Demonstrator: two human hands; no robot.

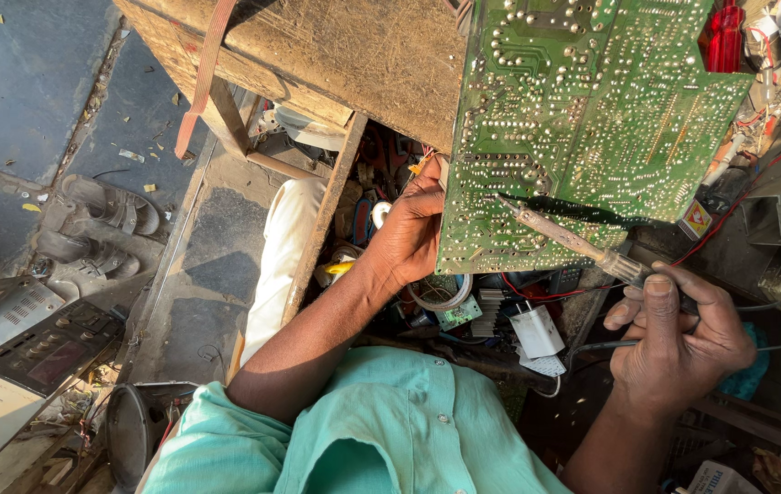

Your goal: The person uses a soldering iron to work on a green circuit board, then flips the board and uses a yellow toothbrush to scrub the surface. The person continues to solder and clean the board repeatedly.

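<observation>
The green circuit board [583,119] stands tilted with its solder side up, its far edge leaning over the wooden desk [354,55] and its near left edge pinched in the left hand [413,229], which is closed on that edge. The right hand [679,343] is clenched around the handle of a soldering iron [560,236], whose tip rests at or just above the joints in the board's lower left part; whether it touches cannot be told. No smoke or fresh solder shows, so the soldering looks to be under way, with no telling how many joints are finished.

Below the board lies a clutter of parts: a white plug adapter [535,331], a roll of tape [441,293], red wires [729,229] running off to the right. The desk is rough, scratched wood. To the left, the stone floor carries a pair of sandals [102,224] and a dismantled appliance casing [16,357] in strong sunlight.
</observation>
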